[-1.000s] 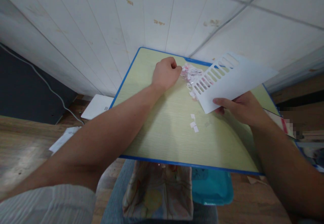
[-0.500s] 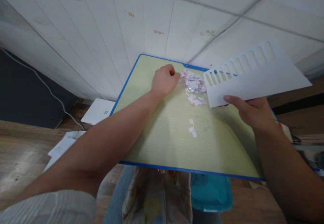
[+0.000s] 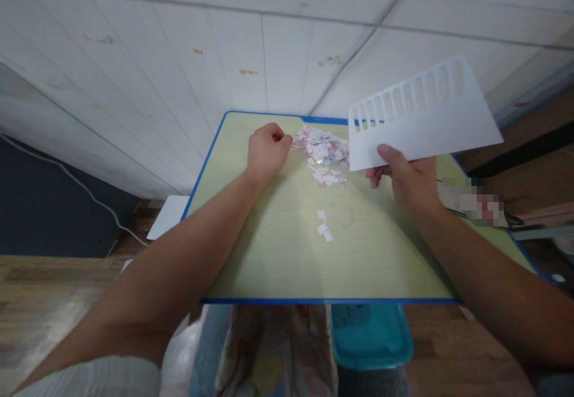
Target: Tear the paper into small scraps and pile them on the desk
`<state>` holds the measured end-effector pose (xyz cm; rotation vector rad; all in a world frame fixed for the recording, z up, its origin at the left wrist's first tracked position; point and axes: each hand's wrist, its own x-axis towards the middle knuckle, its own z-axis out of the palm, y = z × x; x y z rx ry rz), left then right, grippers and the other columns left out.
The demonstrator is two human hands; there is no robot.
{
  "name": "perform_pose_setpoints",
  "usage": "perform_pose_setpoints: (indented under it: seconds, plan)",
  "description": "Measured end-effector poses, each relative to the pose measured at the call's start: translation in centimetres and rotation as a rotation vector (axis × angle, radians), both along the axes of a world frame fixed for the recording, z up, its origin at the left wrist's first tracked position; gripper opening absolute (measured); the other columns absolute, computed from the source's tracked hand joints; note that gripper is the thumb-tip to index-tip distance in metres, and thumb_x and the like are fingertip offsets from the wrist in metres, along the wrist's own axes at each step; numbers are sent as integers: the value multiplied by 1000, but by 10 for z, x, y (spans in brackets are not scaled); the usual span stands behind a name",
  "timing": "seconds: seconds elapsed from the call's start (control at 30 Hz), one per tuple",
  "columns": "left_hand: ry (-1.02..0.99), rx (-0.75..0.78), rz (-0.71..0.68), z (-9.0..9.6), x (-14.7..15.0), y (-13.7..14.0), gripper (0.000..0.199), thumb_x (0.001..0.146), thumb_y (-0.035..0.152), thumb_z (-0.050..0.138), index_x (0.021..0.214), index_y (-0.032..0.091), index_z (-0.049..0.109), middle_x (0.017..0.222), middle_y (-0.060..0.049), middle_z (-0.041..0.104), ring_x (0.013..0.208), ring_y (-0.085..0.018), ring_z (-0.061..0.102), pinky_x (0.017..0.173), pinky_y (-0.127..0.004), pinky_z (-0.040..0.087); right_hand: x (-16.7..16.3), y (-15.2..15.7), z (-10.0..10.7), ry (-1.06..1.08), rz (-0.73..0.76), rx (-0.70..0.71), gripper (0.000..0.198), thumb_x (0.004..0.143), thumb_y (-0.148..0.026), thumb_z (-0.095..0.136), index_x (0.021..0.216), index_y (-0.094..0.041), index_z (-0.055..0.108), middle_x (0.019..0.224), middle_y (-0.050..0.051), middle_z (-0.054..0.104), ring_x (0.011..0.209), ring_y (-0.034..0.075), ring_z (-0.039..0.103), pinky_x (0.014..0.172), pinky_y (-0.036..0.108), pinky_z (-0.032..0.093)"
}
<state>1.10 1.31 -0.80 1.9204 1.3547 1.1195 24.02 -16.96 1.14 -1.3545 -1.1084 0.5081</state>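
Note:
My right hand (image 3: 410, 179) holds a thin white sheet (image 3: 417, 131) by its lower edge, thumb on top and fingers beneath. A row of slots of growing size runs along the sheet's upper edge. The sheet is tilted above the right side of a yellow-green table (image 3: 269, 253). To its left lies a pile of small white and pink paper scraps (image 3: 325, 146). My left hand (image 3: 269, 152) is at the left edge of this pile, fingers curled and thumb against the forefinger. Whatever is in that pinch, I cannot make out. A few loose scraps (image 3: 323, 228) lie nearer to me.
The table has a blue rim (image 3: 323, 301) and stands against a white plank wall (image 3: 179, 74). Below its front edge is a teal plastic bin (image 3: 372, 343). A white flat object (image 3: 167, 217) and a cable (image 3: 98, 191) are at the left.
The view has swung a little, so the table appears further left. The right hand has drawn the sheet slightly inward, and more of its fingertips show below. The left hand stays beside the pile.

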Motion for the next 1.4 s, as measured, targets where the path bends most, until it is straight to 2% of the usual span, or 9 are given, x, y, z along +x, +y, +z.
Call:
perform_pose_setpoints:
  seconds: [0.17, 0.33, 0.5, 0.73, 0.87, 1.03, 1.23, 1.4]
  plan:
    - [-14, -40, 7, 2, -2, -2, 35, 91, 11, 76, 66, 25, 56, 64, 3, 58, 68, -20, 56, 70, -35, 39, 2, 1, -7, -31, 60, -111, 48, 90, -69, 95, 76, -28, 75, 65, 6, 75, 45, 22, 63, 45, 42, 57]
    - [-42, -57, 24, 3, -7, -5, 39, 92, 11, 77, 64, 26, 55, 61, 5, 54, 67, -20, 54, 69, -36, 37, 5, 1, -13, -58, 30, -158, 48, 90, -69, 93, 78, -27, 73, 65, 6, 76, 48, 22, 65, 46, 40, 57]
    - [-81, -64, 48, 2, -11, -5, 41, 93, 10, 77, 63, 26, 54, 62, 5, 53, 68, -19, 54, 70, -35, 39, 0, 2, -12, -142, 116, -240, 53, 92, -73, 86, 75, -25, 71, 64, 8, 74, 51, 22, 66, 50, 39, 60]
    - [-33, -48, 59, 1, -10, -1, 38, 93, 12, 76, 64, 26, 54, 65, 4, 56, 70, -20, 57, 71, -36, 41, -1, 6, -13, -167, 183, -243, 55, 87, -75, 90, 76, -24, 72, 61, 6, 73, 46, 18, 60, 44, 34, 56]
    - [-26, -41, 36, -1, -12, 2, 34, 93, 16, 74, 67, 26, 55, 67, 3, 59, 71, -20, 58, 72, -35, 43, 6, 5, -10, -165, 232, -244, 45, 82, -60, 94, 70, -23, 73, 58, 5, 72, 42, 17, 58, 38, 31, 52]
    - [-23, -60, 35, -1, -15, -1, 32, 93, 19, 73, 68, 26, 54, 68, 2, 60, 73, -21, 59, 74, -35, 45, 6, 2, -8, -142, 225, -207, 32, 81, -48, 92, 73, -23, 76, 59, 5, 74, 43, 18, 60, 38, 31, 53]
    - [-34, -39, 35, -2, -15, -3, 31, 94, 17, 73, 69, 26, 56, 67, 4, 57, 72, -20, 58, 72, -35, 42, 4, 3, -8, -130, 232, -186, 33, 83, -51, 89, 70, -26, 72, 57, 4, 71, 44, 18, 58, 40, 32, 54]
    - [1, 7, 18, -9, -14, 4, 30, 93, 20, 73, 69, 27, 57, 70, 2, 62, 74, -21, 62, 73, -36, 42, 3, 8, -14, -157, 234, -182, 35, 85, -54, 90, 78, -23, 75, 59, 5, 73, 44, 18, 59, 42, 32, 52]
